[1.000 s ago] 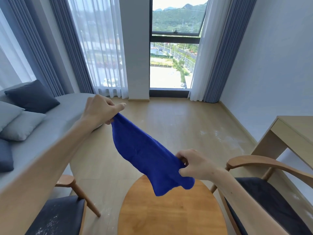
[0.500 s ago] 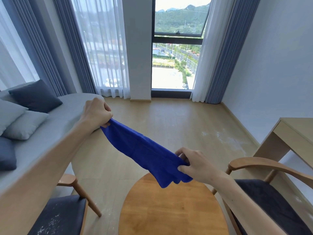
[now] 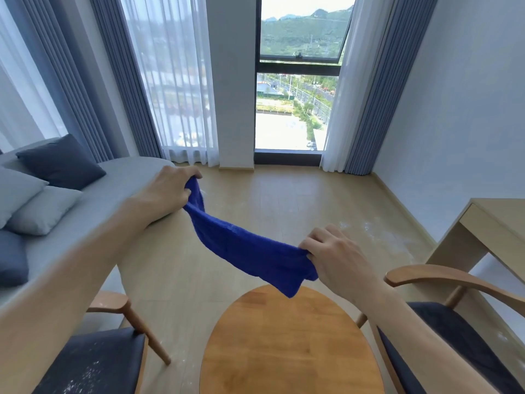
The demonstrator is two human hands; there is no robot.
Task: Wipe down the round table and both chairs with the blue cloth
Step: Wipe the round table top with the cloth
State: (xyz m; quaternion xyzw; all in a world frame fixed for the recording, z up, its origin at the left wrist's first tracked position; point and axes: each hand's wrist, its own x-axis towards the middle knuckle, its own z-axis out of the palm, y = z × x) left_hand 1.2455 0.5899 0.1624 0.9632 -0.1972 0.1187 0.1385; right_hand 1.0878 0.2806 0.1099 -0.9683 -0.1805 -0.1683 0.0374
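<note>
The blue cloth (image 3: 244, 245) hangs stretched in the air above the far edge of the round wooden table (image 3: 287, 345). My left hand (image 3: 170, 186) grips its upper left end, raised over the floor. My right hand (image 3: 332, 254) pinches the lower right end, just above the table's rim. A wooden chair with a dark seat (image 3: 93, 362) stands left of the table, white dust specks on its cushion. The second chair (image 3: 460, 336) stands to the right, its curved wooden back behind my right forearm.
A grey sofa (image 3: 93, 206) with several cushions runs along the left. A light wooden desk (image 3: 488, 226) stands at the right wall. White dust marks the wood floor (image 3: 284, 200) toward the tall window and curtains.
The cloth has gone from a wide hanging sheet to a narrow bunched band pulled between my hands. My left hand turned and closed over its end; the right hand shifted slightly.
</note>
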